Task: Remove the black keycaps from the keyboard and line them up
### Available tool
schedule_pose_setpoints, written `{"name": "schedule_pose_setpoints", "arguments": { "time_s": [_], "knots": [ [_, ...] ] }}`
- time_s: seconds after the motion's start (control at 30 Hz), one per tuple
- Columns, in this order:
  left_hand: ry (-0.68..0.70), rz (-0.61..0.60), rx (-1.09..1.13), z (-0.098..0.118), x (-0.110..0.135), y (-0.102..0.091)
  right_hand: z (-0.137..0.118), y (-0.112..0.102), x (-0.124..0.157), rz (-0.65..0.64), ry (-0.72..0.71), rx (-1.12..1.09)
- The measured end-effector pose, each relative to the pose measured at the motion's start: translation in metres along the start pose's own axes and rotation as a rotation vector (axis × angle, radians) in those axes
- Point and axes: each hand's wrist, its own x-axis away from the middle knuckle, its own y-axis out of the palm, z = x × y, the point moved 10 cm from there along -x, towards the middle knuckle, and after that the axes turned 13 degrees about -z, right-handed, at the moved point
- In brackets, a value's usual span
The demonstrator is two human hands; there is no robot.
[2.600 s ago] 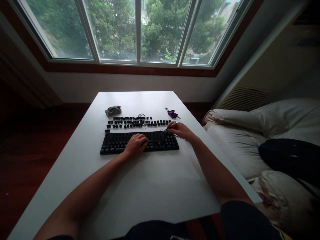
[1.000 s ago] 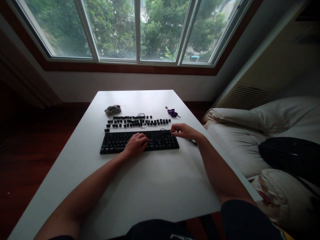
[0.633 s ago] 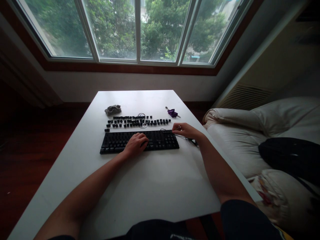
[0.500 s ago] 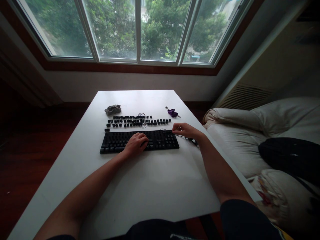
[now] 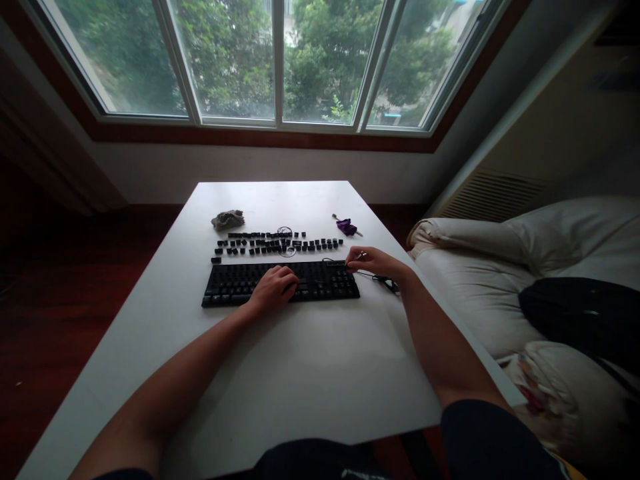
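Observation:
A black keyboard (image 5: 235,283) lies on the white table (image 5: 300,373), many of its keys off. Across its middle rests my left hand (image 5: 273,288), fingers lying over the board and thumb apart. My right hand (image 5: 375,261) is at the keyboard's far right corner, its thumb and fingers pinched together. Whatever is between those fingertips is too small to make out. Beyond the keyboard, loose black keycaps (image 5: 305,245) lie in uneven rows. A dark cable (image 5: 387,283) lies beside the right wrist, partly hidden by it.
A crumpled grey cloth (image 5: 227,220) lies at the table's back left. At the back right is a small purple cloth-like item (image 5: 347,227) with a thin stick. A pale sofa (image 5: 460,267) with a black bag (image 5: 575,317) stands to the right. Windows (image 5: 235,60) are ahead.
The view has shifted very slightly. Both hands stay in nearly the same place, with only a small change in the right fingers.

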Motion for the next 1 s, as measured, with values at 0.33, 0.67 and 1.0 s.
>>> {"name": "schedule_pose_setpoints", "arguments": {
  "time_s": [0.33, 0.67, 1.0],
  "knots": [
    [0.021, 0.004, -0.018, 0.0, 0.001, 0.001, 0.006, -0.001, 0.0, -0.024, 0.004, -0.081],
    [0.015, 0.007, -0.02, 0.0, 0.0, 0.0, 0.01, -0.007, 0.004, 0.04, 0.008, -0.154],
    [0.014, 0.005, -0.016, 0.0, 0.0, 0.001, 0.001, -0.01, 0.002, 0.079, -0.032, -0.129]
  ]
}}
